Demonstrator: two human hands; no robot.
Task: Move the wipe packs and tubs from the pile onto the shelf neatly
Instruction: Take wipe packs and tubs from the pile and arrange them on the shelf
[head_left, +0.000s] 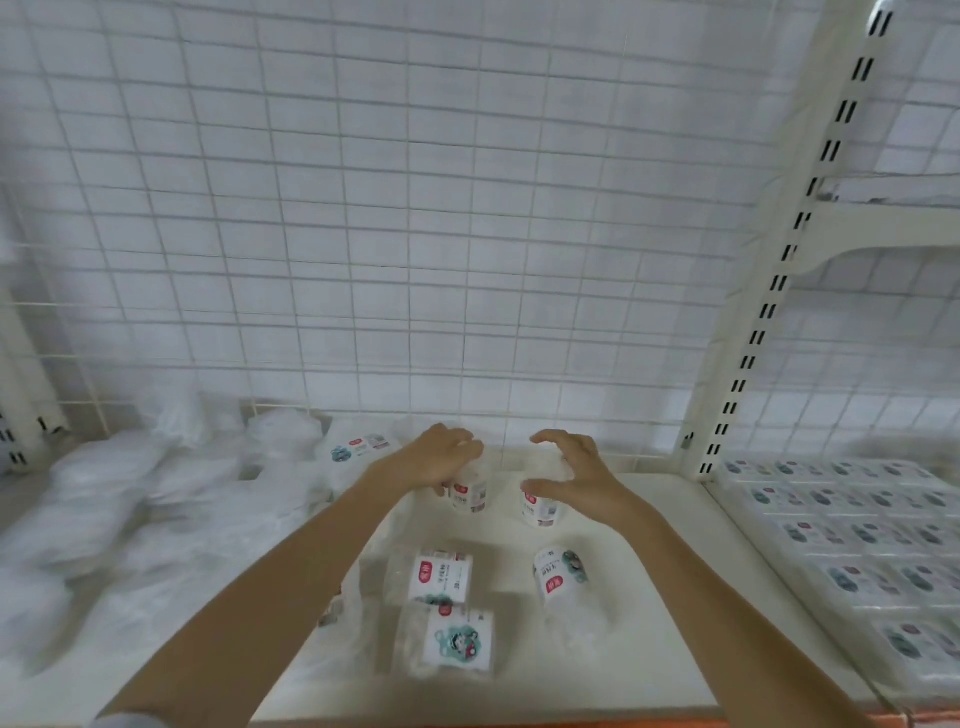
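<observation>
Near the mesh, each hand's spread fingers (457, 441) cup a tub (470, 488).

There is a single view — a wide-angle camera worn on the head, looking forward and down from above the near edge of a cream shelf (639, 644). It faces a white wire grid (415, 208) backing the shelf on the far side, whose lines bow outward toward the frame edges. Both forearms reach away from the camera, with the left hand (441, 460) and right hand (571, 470) near the frame's centre, close enough to fill the lower middle. A slotted upright (779, 280) leans across the right — beyond it, part of a neighbouring bay. The left side is blurred.
</observation>
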